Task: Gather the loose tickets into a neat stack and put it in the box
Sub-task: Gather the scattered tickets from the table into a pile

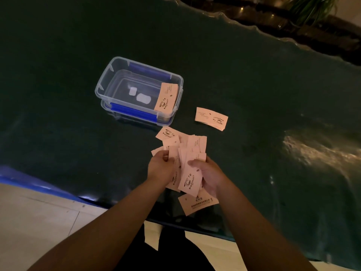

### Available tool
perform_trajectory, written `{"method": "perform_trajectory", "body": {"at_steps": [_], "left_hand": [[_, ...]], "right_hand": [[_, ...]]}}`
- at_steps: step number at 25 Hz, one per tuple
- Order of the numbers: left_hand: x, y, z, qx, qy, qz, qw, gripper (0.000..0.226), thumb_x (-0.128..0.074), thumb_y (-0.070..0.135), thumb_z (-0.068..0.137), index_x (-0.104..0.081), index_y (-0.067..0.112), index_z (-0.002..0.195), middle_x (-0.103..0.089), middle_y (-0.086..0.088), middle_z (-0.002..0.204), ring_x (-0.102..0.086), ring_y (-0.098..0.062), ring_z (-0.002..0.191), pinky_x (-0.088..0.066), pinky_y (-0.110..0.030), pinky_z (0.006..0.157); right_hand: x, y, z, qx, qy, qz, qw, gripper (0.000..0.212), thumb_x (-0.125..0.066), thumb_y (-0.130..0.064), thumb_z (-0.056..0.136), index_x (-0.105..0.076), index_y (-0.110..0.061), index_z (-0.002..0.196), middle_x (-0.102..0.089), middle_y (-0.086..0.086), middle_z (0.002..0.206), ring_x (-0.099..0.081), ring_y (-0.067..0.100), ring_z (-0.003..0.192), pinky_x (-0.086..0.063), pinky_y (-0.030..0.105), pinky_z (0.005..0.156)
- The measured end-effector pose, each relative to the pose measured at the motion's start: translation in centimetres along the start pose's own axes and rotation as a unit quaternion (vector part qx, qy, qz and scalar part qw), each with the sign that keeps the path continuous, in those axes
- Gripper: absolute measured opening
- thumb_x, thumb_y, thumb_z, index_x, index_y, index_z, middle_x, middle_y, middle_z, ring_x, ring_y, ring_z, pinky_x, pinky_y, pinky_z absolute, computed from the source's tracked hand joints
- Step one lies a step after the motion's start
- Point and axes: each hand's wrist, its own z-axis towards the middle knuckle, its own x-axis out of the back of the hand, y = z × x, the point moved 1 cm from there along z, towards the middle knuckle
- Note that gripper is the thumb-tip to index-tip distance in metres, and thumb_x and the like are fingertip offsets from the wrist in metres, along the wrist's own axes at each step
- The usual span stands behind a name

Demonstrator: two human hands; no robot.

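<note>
Pale pink coffee tickets lie in a loose pile (183,147) on the dark table, near its front edge. My left hand (160,168) grips the pile's left side and my right hand (209,175) holds a bunch of tickets on the right. One ticket (197,204) lies flat just below my right hand. A small neat stack (211,118) rests to the right of the clear plastic box (109,75), which has blue clips. Inside the box, a stack of tickets (166,97) leans against its right wall.
The dark glossy table (273,114) has a wavy far edge, with dim furniture and a plant beyond it. Pale floor tiles (39,222) show at lower left past a blue edge. A paper slip (152,235) lies on the floor by my legs.
</note>
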Motion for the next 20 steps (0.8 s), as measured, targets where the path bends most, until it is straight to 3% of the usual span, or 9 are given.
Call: {"method": "perform_trajectory", "body": {"at_steps": [3,6,8,10,13,15,18,20], "left_hand": [[0.0,-0.2,0.0,0.008,0.019,-0.001,1.0,0.033,-0.06,0.023,0.104,-0.06,0.027,0.137,-0.065,0.001,0.127,-0.062,-0.015,0.093,-0.046,-0.023,0.058],[0.3,-0.5,0.1,0.007,0.039,-0.005,0.999,0.031,-0.06,0.025,0.104,-0.06,0.028,0.135,-0.066,0.001,0.124,-0.063,-0.014,0.087,-0.052,-0.026,0.059],[0.2,-0.3,-0.1,0.012,0.018,-0.01,1.0,0.034,-0.061,0.025,0.103,-0.061,0.029,0.136,-0.065,0.004,0.122,-0.065,-0.014,0.088,-0.053,-0.026,0.059],[-0.4,0.2,-0.4,0.028,-0.022,-0.054,0.998,0.033,-0.061,0.023,0.102,-0.063,0.031,0.135,-0.068,0.007,0.12,-0.069,-0.016,0.096,-0.06,-0.033,0.069],[-1.4,0.8,-1.3,0.039,-0.07,-0.117,0.99,0.031,-0.053,0.022,0.104,-0.068,0.036,0.128,-0.072,0.009,0.109,-0.072,-0.017,0.098,-0.065,-0.043,0.078],[-1.6,0.8,-1.4,0.014,-0.085,-0.108,0.99,0.031,-0.051,0.023,0.105,-0.071,0.039,0.123,-0.073,0.007,0.118,-0.071,-0.016,0.103,-0.063,-0.041,0.083],[-0.3,-0.1,-0.4,-0.066,-0.005,0.036,0.997,0.036,-0.058,0.025,0.101,-0.066,0.032,0.136,-0.064,0.001,0.139,-0.064,-0.013,0.106,-0.059,-0.03,0.082],[1.4,-1.0,0.6,-0.057,0.076,0.078,0.992,0.048,-0.068,0.023,0.095,-0.058,0.028,0.142,-0.053,-0.005,0.143,-0.064,-0.018,0.109,-0.061,-0.035,0.086]], "right_hand": [[0.8,0.4,-0.2,-0.004,-0.002,0.042,0.999,0.03,-0.07,-0.015,0.098,-0.068,-0.022,0.127,-0.085,0.005,0.109,-0.073,0.031,0.113,-0.054,0.056,0.099],[1.6,0.8,-0.4,-0.012,-0.008,0.083,0.996,0.03,-0.069,-0.021,0.1,-0.068,-0.02,0.129,-0.083,0.009,0.114,-0.07,0.035,0.119,-0.048,0.062,0.108],[1.7,0.8,-0.6,-0.018,-0.025,0.082,0.996,0.031,-0.067,-0.026,0.1,-0.067,-0.021,0.131,-0.082,0.012,0.119,-0.069,0.037,0.122,-0.046,0.063,0.109],[1.2,0.8,-0.8,-0.019,-0.043,0.065,0.997,0.034,-0.066,-0.03,0.101,-0.067,-0.022,0.134,-0.081,0.013,0.122,-0.069,0.038,0.123,-0.046,0.062,0.11],[0.4,0.6,-0.9,-0.007,-0.047,0.053,0.997,0.034,-0.064,-0.029,0.102,-0.066,-0.025,0.135,-0.081,0.013,0.121,-0.072,0.037,0.118,-0.053,0.057,0.1],[0.3,0.5,-0.8,0.0,-0.034,0.043,0.999,0.032,-0.063,-0.03,0.102,-0.066,-0.028,0.134,-0.082,0.01,0.117,-0.075,0.033,0.112,-0.057,0.052,0.091],[0.8,0.7,-0.8,-0.001,0.0,0.026,1.0,0.03,-0.066,-0.031,0.102,-0.065,-0.033,0.131,-0.082,0.005,0.117,-0.072,0.032,0.115,-0.055,0.052,0.093],[1.4,0.9,-0.9,-0.005,0.009,0.02,1.0,0.031,-0.066,-0.033,0.101,-0.063,-0.035,0.132,-0.079,0.005,0.124,-0.069,0.032,0.119,-0.053,0.056,0.099]]}}
